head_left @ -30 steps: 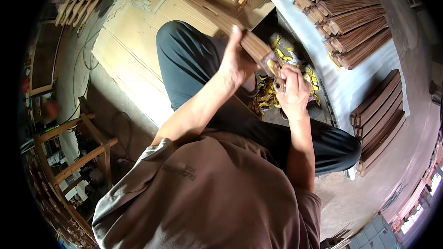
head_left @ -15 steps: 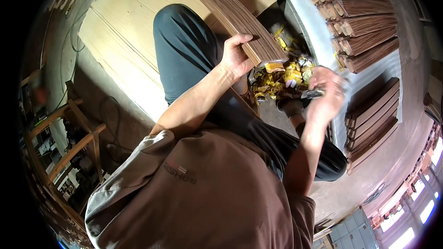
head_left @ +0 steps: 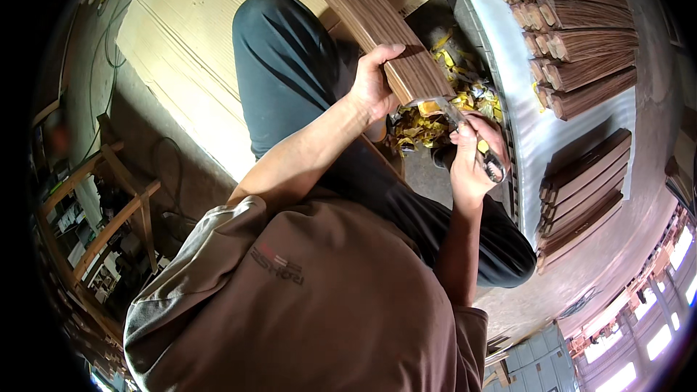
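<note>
My left hand [head_left: 375, 83] grips the near end of a long brown wood-grain piece [head_left: 377, 25], thumb on its top face and fingers underneath. That piece slants away past my bent knee. In my right hand [head_left: 475, 151] is a utility knife [head_left: 484, 154] with a dark, yellow-marked handle. Its blade points up and left to the cut end of the wood piece, beside a yellowish patch there. Whether the blade tip touches the wood is hard to tell. Yellow tape-like scraps [head_left: 420, 131] lie heaped on the floor below.
On the right, several dark wood pieces [head_left: 588, 25] lie in rows on a white-covered stand [head_left: 519, 109], with more curved pieces [head_left: 587, 192] nearer me. A cardboard sheet [head_left: 189, 43] covers the floor to the left. A wooden frame [head_left: 109, 210] stands at the far left.
My right hand has moved left and slightly down, bringing the knife's blade up to the wood piece's end. My left hand still holds the piece in nearly the same place.
</note>
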### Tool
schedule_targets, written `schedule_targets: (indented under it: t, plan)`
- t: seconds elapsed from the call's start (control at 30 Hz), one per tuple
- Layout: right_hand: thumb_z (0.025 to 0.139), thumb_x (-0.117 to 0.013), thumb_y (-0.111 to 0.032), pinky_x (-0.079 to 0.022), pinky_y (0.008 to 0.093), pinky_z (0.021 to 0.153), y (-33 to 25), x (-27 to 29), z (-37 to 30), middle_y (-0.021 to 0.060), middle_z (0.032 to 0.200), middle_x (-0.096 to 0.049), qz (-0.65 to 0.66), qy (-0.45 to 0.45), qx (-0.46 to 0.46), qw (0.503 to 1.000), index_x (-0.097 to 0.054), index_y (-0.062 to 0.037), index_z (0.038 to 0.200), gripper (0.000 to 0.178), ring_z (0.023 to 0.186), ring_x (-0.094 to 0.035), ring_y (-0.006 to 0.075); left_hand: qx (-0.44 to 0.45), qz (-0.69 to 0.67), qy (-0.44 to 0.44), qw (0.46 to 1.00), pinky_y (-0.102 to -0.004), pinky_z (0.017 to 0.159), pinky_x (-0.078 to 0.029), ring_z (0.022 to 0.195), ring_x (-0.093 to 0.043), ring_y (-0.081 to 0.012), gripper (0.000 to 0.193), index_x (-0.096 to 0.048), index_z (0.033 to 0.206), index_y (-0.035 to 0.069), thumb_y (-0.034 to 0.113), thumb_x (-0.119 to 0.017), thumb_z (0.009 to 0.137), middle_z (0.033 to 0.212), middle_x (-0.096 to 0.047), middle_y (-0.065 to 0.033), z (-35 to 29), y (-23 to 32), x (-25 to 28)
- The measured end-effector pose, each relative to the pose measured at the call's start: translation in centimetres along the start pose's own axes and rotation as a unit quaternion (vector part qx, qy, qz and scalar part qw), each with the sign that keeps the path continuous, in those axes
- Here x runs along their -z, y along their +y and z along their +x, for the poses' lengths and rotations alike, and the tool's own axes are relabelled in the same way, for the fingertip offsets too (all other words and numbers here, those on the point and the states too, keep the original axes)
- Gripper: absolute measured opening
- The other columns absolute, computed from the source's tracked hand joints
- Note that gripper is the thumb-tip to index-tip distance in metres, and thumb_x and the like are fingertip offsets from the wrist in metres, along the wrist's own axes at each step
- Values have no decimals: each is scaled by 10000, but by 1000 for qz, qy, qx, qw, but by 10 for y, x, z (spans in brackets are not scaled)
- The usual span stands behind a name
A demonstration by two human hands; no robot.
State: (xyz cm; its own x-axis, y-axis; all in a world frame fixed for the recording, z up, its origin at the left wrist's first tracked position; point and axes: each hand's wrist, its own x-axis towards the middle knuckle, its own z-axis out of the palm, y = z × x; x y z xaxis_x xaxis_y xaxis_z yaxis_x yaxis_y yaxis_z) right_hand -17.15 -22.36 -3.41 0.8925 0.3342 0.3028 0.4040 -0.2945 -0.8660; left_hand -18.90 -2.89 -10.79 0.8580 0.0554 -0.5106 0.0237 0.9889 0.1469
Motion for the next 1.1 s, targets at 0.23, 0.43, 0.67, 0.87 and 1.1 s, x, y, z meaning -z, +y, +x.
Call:
schedule_targets:
  t: [0.23, 0.43, 0.67, 0.87, 1.1]
  plan:
    - [925, -672, -8, -533, 319, 642, -32, 23, -13, 123, 820, -678, -14, -41, -173, 984, -663, 23, 926, 32, 669, -646, 181, -24, 39, 16, 999, -550, 1060, -470, 1169, -607, -402, 596, -507, 1287, -67, 331, -636, 863, 1239, -606, -269, 3, 5, 7]
    - [953, -621, -61, -548, 329, 753, -37, 38, 2, 100, 1112, -677, -8, -83, -45, 995, -660, 8, 880, 108, 944, -664, 237, -64, 21, -21, 998, -534, 1034, -492, 1132, -625, -379, 591, -520, 1262, -60, 349, -625, 849, 1213, -620, -253, 0, 18, -20]
    - [738, -751, 71, -580, 349, 809, -1, -17, 24, 100, 1121, -673, -132, -69, 116, 982, -737, -37, 1039, 320, 961, -694, 279, -62, 41, -25, 997, -539, 1038, -489, 1144, -619, -394, 597, -515, 1272, -60, 357, -599, 853, 1206, -620, -260, -5, 21, -15]
    - [751, -678, 53, -563, 369, 655, 8, -25, 30, 106, 973, -675, -240, -122, 222, 937, -673, -23, 972, 233, 792, -678, 284, -46, 34, -13, 998, -518, 1013, -514, 1124, -635, -373, 559, -523, 1253, -57, 329, -590, 854, 1188, -630, -248, -5, 22, -14]
    - [863, -639, -6, -512, 351, 574, 14, -39, 23, 136, 789, -687, -151, -29, -131, 979, -667, 14, 970, 112, 617, -655, 247, -53, 13, -61, 997, -566, 1094, -438, 1215, -575, -422, 674, -450, 1346, -69, 272, -622, 790, 1274, -579, -294, 1, 22, -7]
